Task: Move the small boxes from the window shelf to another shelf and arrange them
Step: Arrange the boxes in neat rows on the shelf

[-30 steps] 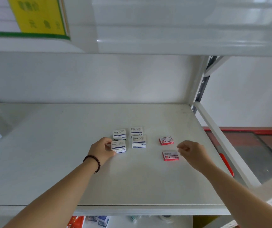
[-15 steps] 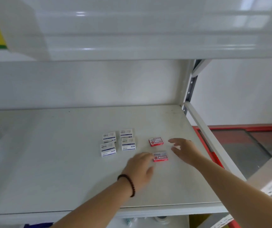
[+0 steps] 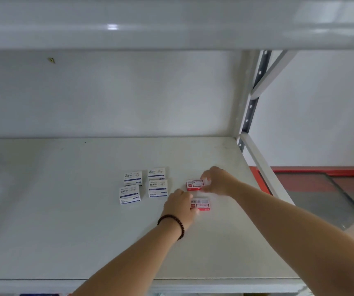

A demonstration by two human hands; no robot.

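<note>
Several small white-and-blue boxes (image 3: 145, 184) lie flat in a two-by-two block on the white shelf (image 3: 65, 221). To their right lie two red boxes. My left hand (image 3: 179, 205), with a dark bead bracelet on the wrist, grips the left end of the near red box (image 3: 201, 204). My right hand (image 3: 216, 181) pinches the right end of the far red box (image 3: 194, 184) between thumb and fingers. Both red boxes rest on the shelf surface.
Another shelf board (image 3: 171, 22) hangs overhead. A grey perforated upright (image 3: 249, 107) and a white side rail (image 3: 261, 165) bound the shelf on the right. Beyond it lies a floor with a red border (image 3: 321, 170). The front edge (image 3: 214, 286) runs near me.
My left hand left the white-and-blue boxes and moved right onto the near red box. My right hand moved forward and closed on the far red box. The camera view swung right.
</note>
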